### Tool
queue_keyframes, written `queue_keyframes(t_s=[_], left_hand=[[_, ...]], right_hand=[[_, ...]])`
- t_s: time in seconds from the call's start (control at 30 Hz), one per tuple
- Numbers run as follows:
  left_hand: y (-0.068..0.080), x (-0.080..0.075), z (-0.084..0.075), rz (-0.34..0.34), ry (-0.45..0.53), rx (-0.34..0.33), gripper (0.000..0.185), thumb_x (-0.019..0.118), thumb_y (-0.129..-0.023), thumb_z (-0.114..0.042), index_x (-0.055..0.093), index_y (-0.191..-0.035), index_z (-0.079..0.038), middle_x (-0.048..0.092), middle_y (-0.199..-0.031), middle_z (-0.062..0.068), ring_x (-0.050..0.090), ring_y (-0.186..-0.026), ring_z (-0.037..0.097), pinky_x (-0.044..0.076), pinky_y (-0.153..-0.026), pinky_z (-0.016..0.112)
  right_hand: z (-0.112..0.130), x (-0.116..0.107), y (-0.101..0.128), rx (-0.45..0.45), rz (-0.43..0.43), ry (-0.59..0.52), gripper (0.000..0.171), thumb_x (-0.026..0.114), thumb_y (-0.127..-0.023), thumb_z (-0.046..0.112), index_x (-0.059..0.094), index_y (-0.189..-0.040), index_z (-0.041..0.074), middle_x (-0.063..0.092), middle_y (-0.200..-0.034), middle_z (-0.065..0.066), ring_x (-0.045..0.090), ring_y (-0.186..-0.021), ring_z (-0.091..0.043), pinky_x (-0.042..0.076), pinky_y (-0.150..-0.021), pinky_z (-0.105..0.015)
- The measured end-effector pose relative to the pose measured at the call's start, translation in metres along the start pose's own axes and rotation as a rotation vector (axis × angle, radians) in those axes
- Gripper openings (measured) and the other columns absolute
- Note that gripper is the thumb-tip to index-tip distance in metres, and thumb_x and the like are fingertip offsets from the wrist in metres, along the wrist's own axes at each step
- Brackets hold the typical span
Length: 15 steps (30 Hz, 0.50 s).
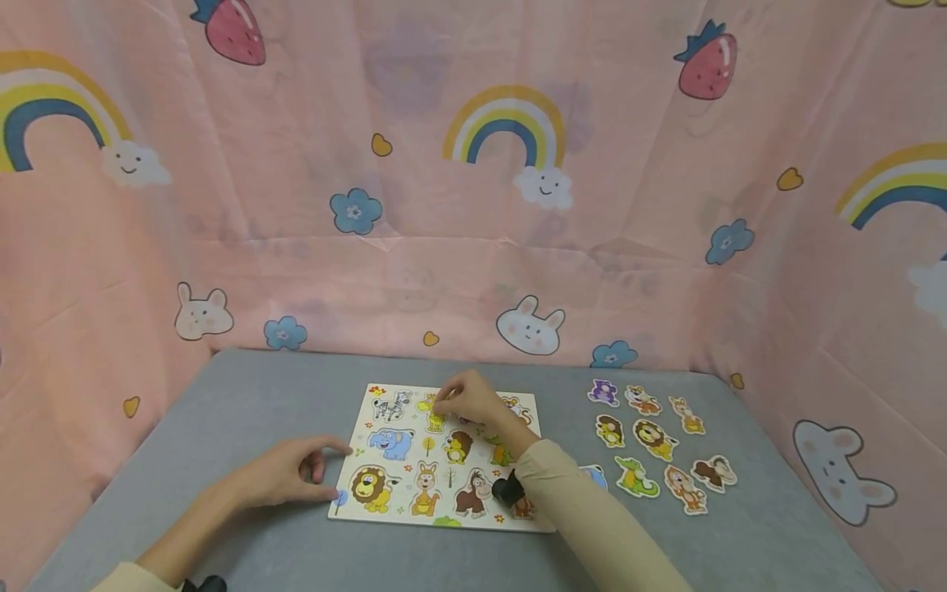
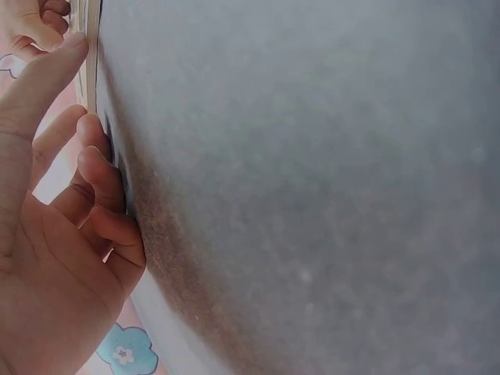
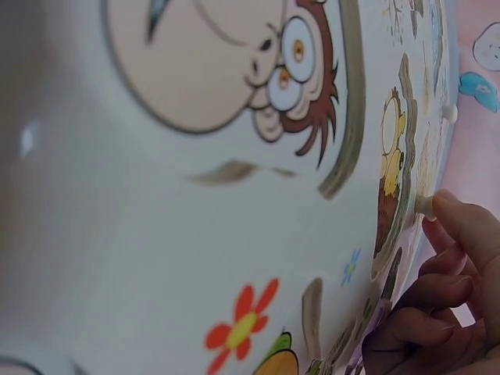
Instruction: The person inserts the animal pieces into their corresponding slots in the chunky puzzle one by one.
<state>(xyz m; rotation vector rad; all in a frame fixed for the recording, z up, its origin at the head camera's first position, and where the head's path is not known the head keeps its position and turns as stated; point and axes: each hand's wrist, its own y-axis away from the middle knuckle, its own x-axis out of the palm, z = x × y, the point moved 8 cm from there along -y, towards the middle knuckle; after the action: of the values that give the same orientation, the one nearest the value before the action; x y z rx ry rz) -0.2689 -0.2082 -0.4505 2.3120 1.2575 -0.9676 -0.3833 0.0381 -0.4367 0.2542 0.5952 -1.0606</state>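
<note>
Fingers of the right hand [image 1: 473, 401] curl round a small peg [image 3: 426, 206] at the far side of the puzzle board [image 1: 414, 518], pinching it; which piece it belongs to is hidden under the hand. Left hand [image 1: 284, 473] rests on the grey worktop [image 1: 259, 395], fingers loosely bent, tips against the board's near-left edge, holding nothing. Beneath and around the right fingers, zebra, elephant, lion [image 1: 370, 487], kangaroo and monkey pieces sit in the board. Well right of them, about nine loose pieces [image 1: 654, 440] lie on the worktop. Judged roughly half done.
</note>
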Motion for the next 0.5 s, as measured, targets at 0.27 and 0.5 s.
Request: queue_keyframes(t_s=[0.27, 0.5], left_hand=[[0.001, 0.0, 0.0, 0.001, 0.005, 0.009, 0.052, 0.085, -0.084, -0.032, 0.064, -0.127, -0.011, 0.057, -0.078, -0.003, 0.05, -0.066, 0.007, 0.042, -0.061, 0.026], [0.001, -0.001, -0.001, 0.001, 0.004, -0.008, 0.053, 0.085, -0.084, -0.032, 0.064, -0.128, -0.01, 0.057, -0.078, -0.003, 0.049, -0.062, 0.006, 0.041, -0.056, 0.025]], right_hand=[[-0.002, 0.0, -0.001, 0.011, 0.013, -0.009, 0.008, 0.079, -0.089, 0.008, 0.078, -0.09, 0.0, 0.067, -0.089, -0.005, 0.056, -0.056, -0.018, 0.048, -0.052, -0.031], [-0.005, -0.022, 0.002, 0.01, 0.008, -0.058, 0.016, 0.075, -0.093, 0.015, 0.077, -0.101, 0.002, 0.066, -0.102, -0.005, 0.059, -0.08, -0.019, 0.049, -0.072, -0.036]])
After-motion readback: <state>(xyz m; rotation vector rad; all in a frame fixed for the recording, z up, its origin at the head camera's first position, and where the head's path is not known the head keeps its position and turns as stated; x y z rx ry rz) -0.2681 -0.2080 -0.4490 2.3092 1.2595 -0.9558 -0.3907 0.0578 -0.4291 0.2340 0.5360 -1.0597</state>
